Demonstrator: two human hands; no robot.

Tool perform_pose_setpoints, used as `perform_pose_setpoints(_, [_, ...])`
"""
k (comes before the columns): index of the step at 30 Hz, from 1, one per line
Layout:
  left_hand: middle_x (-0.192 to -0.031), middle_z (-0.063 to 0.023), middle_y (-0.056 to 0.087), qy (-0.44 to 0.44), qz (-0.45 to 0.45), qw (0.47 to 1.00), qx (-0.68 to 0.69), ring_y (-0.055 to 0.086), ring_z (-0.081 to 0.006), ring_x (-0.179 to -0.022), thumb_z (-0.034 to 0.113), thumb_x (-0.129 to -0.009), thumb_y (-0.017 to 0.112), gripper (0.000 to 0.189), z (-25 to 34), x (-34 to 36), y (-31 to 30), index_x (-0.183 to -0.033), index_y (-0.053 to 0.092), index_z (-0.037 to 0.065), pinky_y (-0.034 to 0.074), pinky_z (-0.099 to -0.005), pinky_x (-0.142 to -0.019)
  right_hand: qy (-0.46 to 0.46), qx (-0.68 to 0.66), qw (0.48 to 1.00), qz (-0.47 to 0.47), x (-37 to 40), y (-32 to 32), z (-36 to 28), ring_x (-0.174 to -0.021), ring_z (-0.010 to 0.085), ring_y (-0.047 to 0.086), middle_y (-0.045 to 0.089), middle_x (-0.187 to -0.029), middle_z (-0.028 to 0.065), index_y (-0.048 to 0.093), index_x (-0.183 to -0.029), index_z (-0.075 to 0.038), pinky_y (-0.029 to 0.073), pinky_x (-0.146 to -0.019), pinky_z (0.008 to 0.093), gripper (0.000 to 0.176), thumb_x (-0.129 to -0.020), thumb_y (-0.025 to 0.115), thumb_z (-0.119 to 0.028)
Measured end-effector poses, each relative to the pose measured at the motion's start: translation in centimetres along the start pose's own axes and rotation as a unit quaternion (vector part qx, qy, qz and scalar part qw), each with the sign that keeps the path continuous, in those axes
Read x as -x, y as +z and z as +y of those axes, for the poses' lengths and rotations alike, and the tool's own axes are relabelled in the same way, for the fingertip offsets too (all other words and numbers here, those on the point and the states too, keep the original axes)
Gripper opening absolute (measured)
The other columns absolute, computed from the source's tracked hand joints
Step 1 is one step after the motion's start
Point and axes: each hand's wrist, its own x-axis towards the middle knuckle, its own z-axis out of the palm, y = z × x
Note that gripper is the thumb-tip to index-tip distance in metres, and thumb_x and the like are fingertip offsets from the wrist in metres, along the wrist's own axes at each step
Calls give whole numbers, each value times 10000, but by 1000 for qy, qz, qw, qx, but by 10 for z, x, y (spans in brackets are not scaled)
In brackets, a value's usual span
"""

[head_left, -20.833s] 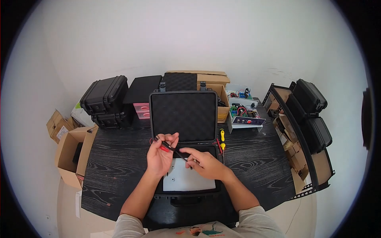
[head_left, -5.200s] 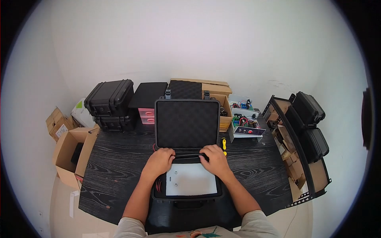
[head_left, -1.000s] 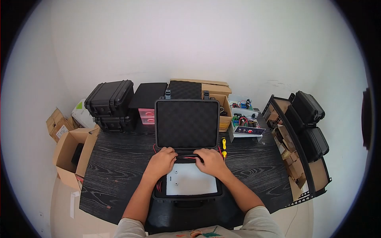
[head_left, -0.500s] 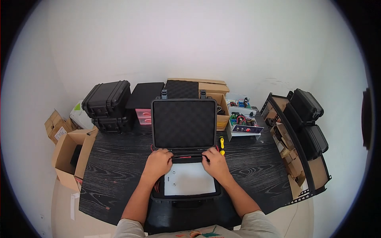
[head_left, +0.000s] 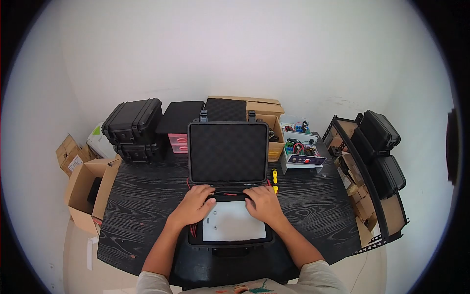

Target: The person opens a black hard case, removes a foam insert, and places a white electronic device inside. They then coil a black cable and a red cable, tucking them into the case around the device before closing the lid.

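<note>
A black hard case (head_left: 268,240) stands on the table in front of me with its lid raised. The lid (head_left: 228,153) is lined with dark wavy foam. A white panel (head_left: 235,225) with two small round fittings lies in the lower half. My left hand (head_left: 195,205) rests at the left end of the black cable (head_left: 229,193) along the hinge side, fingers stretched forward and thumb apart. On the right, my right hand (head_left: 264,204) lies the same way across the cable's other end; what is under its fingertips is hidden. Red wires (head_left: 194,230) show beside the panel's left edge.
Two yellow-and-black tools (head_left: 274,176) lie right of the case. Behind are stacked black cases (head_left: 132,125), pink drawers (head_left: 180,142) and white electronics units (head_left: 306,160). An open carton (head_left: 81,196) stands left; a metal shelf (head_left: 372,186) stands right.
My fingers have loosened from their pinch on the cable and now lie flatter along the hinge side. Both thumbs have moved towards the white panel.
</note>
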Motion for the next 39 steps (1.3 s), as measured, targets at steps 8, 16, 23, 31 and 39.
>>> perform_pose_setpoints(8, [-1675,-268,346,-27,-35,994,-104,272,-454,-1578,517,-1110,390,763,9,4,14,-1629,324,-38,200,-524,-1298,73,-153,985,36,-5,8,19,-1039,324,704,750,-1102,116,753,-1059,-67,501,-987,438,189,-874,738,-105])
perform_pose_setpoints(16, [-1744,-302,163,-35,32,998,27,135,-456,-1632,554,-1132,253,811,0,21,12,-1674,196,-45,118,-516,-1323,260,-397,877,73,-58,-10,56,-1513,319,435,414,-1655,214,322,-1650,-82,367,-1214,420,773,-960,666,-25])
perform_pose_setpoints(23, [-1756,-310,114,-94,35,993,56,72,-463,-1643,574,-1134,210,853,17,81,18,-1677,123,-78,110,-497,-1327,212,-496,837,89,-53,-15,65,-1446,244,475,449,-1597,154,229,-1674,-68,387,-1181,394,796,-992,626,31])
perform_pose_setpoints(31, [-1675,-301,362,-88,108,977,159,313,-442,-1581,701,-1091,152,977,17,110,28,-1661,203,-91,247,-449,-1288,161,-429,886,73,-6,-73,19,-1287,203,566,565,-1434,129,309,-1631,-44,447,-1117,388,761,-961,666,14])
perform_pose_setpoints(39, [-1537,-301,548,-93,234,913,321,529,-374,-1440,833,-1016,146,1136,21,122,46,-1616,324,-116,372,-420,-1211,68,-258,946,-185,50,-120,-29,-1502,400,460,539,-1553,163,658,-1410,-105,397,-1228,479,760,-678,751,77])
